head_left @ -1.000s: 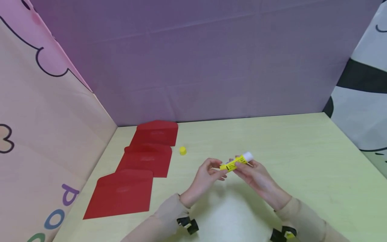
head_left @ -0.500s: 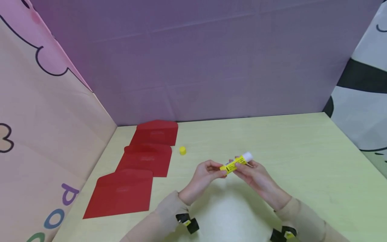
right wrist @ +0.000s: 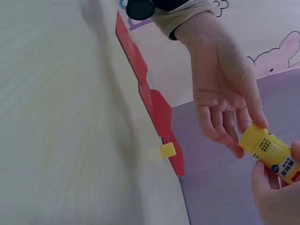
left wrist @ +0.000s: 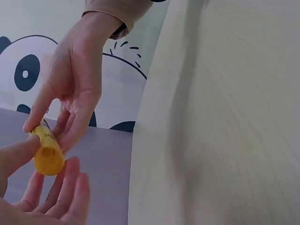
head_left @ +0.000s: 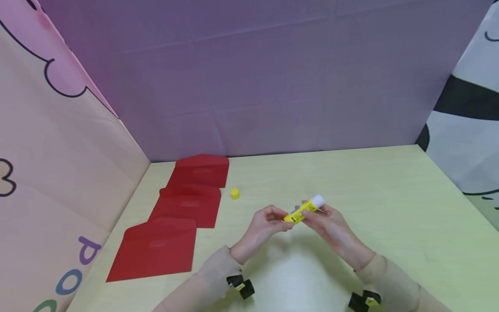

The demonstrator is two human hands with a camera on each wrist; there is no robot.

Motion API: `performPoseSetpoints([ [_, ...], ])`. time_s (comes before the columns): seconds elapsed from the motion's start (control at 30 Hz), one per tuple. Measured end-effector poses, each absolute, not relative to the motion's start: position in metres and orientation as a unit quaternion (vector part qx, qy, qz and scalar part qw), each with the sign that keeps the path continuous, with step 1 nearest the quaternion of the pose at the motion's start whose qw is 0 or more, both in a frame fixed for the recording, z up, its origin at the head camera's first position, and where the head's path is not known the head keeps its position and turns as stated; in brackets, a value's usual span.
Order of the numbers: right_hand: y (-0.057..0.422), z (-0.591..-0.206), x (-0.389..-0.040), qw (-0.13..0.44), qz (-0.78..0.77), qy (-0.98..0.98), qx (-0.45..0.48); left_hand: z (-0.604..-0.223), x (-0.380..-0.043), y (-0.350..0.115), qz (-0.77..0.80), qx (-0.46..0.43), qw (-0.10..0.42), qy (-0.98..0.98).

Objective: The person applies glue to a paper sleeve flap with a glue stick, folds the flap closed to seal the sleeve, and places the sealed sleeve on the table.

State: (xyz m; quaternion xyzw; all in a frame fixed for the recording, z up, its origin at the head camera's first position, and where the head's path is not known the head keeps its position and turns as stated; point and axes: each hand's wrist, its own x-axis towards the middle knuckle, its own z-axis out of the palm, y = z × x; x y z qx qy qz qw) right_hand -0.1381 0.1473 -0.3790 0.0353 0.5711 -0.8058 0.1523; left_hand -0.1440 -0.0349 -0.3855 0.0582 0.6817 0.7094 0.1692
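Note:
A yellow glue stick [head_left: 302, 212] with its white end uncapped is held tilted above the table, between both hands. My right hand [head_left: 335, 229] grips its barrel, thumb on the near side and fingers behind. At the yellow base, my left hand [head_left: 263, 229] pinches with thumb and fingertips. In the left wrist view the round base [left wrist: 48, 161] of the stick faces the camera, the left thumb [left wrist: 18, 157] against it. The right wrist view shows printed lettering on the barrel [right wrist: 276, 154]. The yellow cap [head_left: 235, 193] stands on the table, left of the hands.
Three red envelopes lie in a column on the table's left: a near one [head_left: 156, 249], a middle one [head_left: 187, 208] and a far one [head_left: 200, 171]. A purple panel [head_left: 273, 86] closes off the back, with printed panels at both sides. The pale table [head_left: 397, 208] extends to the right.
The left hand's fingers have shifted slightly at the glue stick's base, drawing in closer around it. The stick, right hand, cap and envelopes stay nearly in place.

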Motion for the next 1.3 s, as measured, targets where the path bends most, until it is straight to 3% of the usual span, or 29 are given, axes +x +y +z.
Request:
performPoseSetpoints([
  [0.4,0.175,-0.447,-0.166,0.068,-0.678,0.731,-0.032,-0.384,-0.145,-0.057,0.563,0.125,0.177,0.798],
  [0.7,0.172,-0.385,-0.141,0.028,-0.567,0.822,-0.045,-0.378,-0.151,-0.094,0.477,0.186,0.159,0.844],
  [1.0,0.181,-0.386,-0.14,-0.025,-0.514,0.853,-0.094,-0.369,-0.161,-0.142,0.434,0.156,0.128,0.878],
  [1.3,0.186,-0.39,-0.144,-0.113,-0.456,0.873,-0.135,-0.364,-0.171,-0.202,0.416,0.093,0.092,0.9],
])
